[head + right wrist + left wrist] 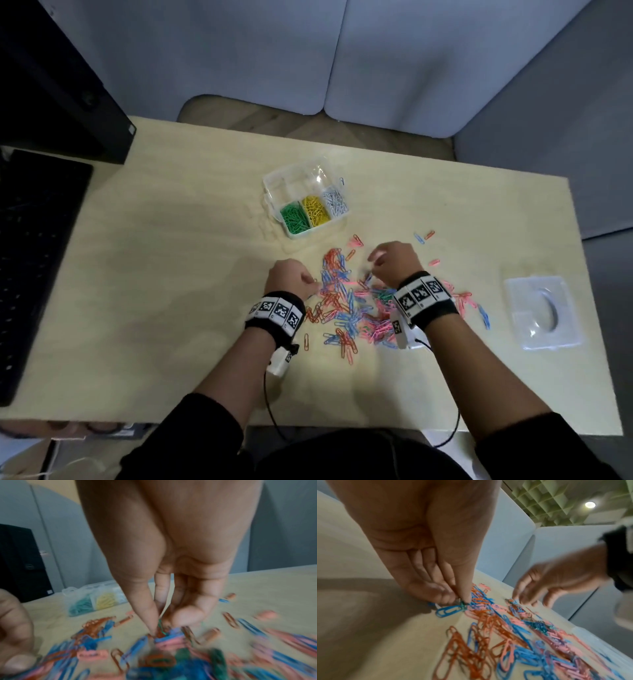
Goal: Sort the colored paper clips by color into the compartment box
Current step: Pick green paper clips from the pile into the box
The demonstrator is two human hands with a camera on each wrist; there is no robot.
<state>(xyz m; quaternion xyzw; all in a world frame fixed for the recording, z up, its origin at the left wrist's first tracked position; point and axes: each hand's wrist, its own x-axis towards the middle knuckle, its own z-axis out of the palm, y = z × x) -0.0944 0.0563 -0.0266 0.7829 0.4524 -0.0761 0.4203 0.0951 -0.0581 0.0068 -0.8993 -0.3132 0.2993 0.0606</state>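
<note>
My left hand (291,275) sits at the left edge of the heap of paper clips (356,308) in the lower middle of the head view, thumb and forefinger pinched down on a green clip (463,604) that lies against a blue clip (447,611). My right hand (394,260) works the upper right of the heap; in the right wrist view its thumb and fingertips (154,627) close on what looks like another green clip (161,626), though blur keeps me from being sure it is truly caught.

The compartment box (274,192) stands above the heap, apart from it, with green, yellow and white clips already filling its three near cells; the far cells look bare. Red, blue, pink and a few green ones lie tangled on the tabletop (171,257).

These clips should be feather-light, stiff wire under a slick plastic coat, so I expect them to skate on the tabletop and hook into neighbours. I judge the best hold is across the two long sides near a rounded end, lifting slowly so that snagged clips drop off. A squeeze at the tip could make one flip away.

A clear lid (543,313) rests at the right edge, a black keyboard (30,267) at the far left.
</note>
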